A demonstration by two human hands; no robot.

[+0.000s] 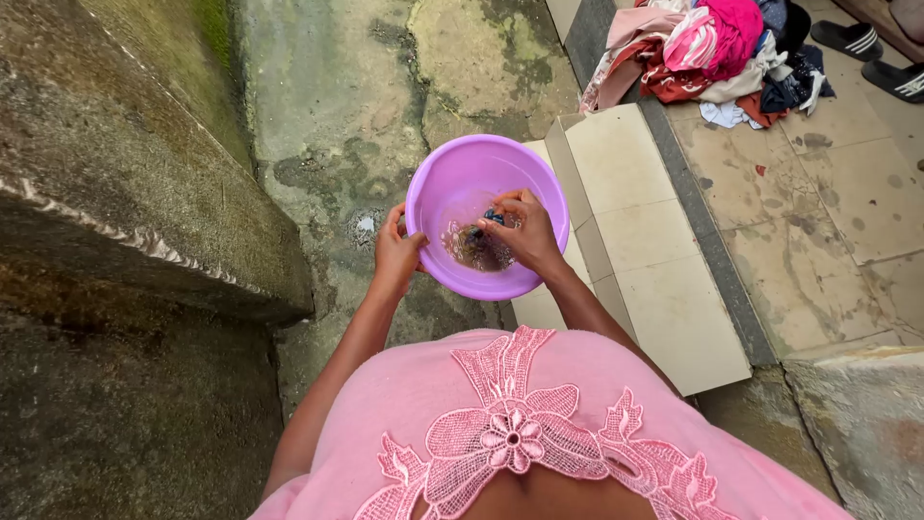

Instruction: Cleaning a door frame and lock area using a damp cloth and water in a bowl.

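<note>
I hold a round purple plastic basin (462,173) up in front of me, tilted, with a little water in its bottom. My left hand (397,252) grips the basin's left rim. My right hand (525,229) reaches inside the basin and closes on a small dark blue item (492,219), most of it hidden under my fingers. Whether it is a cloth or a sponge I cannot tell.
A pile of mixed clothes (707,48) lies on the tiled floor at the top right, with dark sandals (871,53) beside it. A pale tiled step (635,241) runs under the basin. Mossy concrete wall (125,193) stands at the left; wet cracked ground (366,116) lies ahead.
</note>
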